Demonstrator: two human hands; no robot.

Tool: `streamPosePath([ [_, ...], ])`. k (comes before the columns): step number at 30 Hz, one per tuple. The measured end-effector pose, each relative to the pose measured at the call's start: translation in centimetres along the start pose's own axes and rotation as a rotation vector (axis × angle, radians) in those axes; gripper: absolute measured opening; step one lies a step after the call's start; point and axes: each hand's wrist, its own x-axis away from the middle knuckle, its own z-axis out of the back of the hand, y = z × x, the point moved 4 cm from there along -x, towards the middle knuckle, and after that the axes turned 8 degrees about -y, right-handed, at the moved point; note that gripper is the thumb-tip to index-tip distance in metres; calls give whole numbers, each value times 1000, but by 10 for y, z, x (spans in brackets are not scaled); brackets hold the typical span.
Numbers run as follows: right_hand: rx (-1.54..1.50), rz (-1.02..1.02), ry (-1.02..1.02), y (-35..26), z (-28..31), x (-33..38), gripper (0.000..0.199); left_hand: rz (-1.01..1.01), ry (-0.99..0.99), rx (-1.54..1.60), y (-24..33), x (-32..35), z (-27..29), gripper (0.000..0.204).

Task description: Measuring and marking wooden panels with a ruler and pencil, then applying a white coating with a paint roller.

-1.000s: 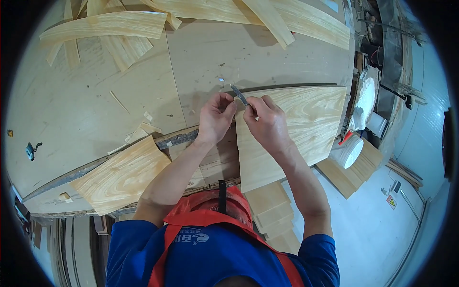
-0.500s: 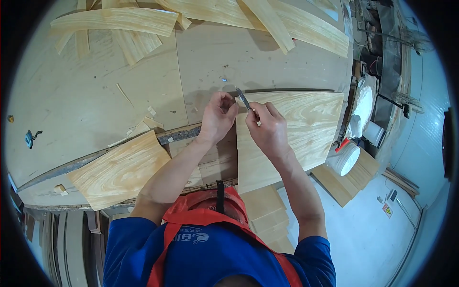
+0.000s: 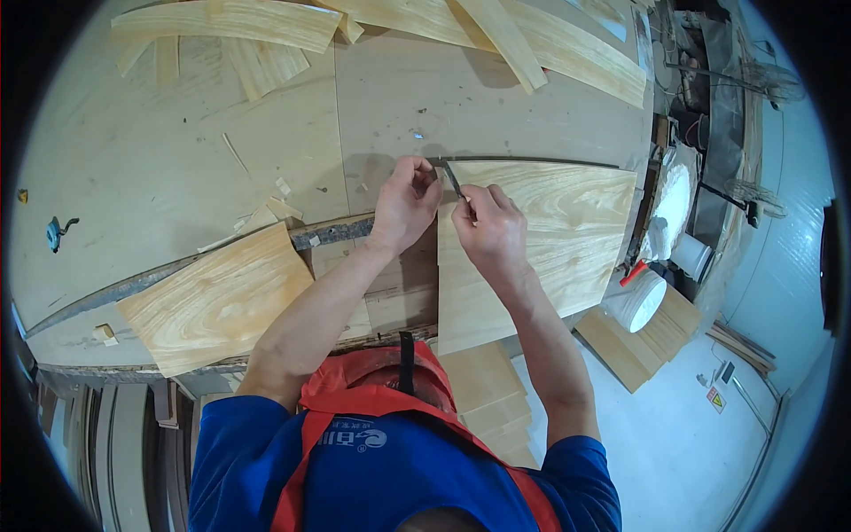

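Since the earlier frame, your slim dark tool point(image 3: 454, 180) has drawn back slightly, so its tip sits at the far edge of the wood-grained panel point(image 3: 541, 230) instead of past it; the small drift of the surroundings is consistent with a shift in your view. Your right hand point(image 3: 492, 232) is closed around the tool. Your left hand point(image 3: 403, 206) has its fingers curled narrow at the panel's far left corner; you leave it impossible to tell whether anything is pinched there. The panel lies flat toward the right of the counter point(image 3: 266, 97), its near end apparently reaching past the counter's near edge, with a dark strip point(image 3: 532, 162) along its far edge. On progress: loose veneer strips point(image 3: 235, 24) lie well apart on the far side, and in my judgement some cutting is done. The panel's face already shows continuous wood grain. Your work at the corner appears unfinished, since hands and tool are both there; the condition of its cut edge is too small to assess. A smaller grained sheet point(image 3: 217, 297) lies apart at left, touched by neither hand.
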Motion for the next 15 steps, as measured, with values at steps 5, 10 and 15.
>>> streamPosePath([
  [5, -27, 9, 0, 4, -10, 7, 16, -29, 5, -81, 4, -1, -1, 24],
  [10, -24, 29, 13, 4, -12, 12, 18, -102, 40, -118, 6, 1, 2, 24],
  [15, -19, 20, 28, 7, -17, 13, 18, -113, 16, -172, 9, 3, -1, 21],
])
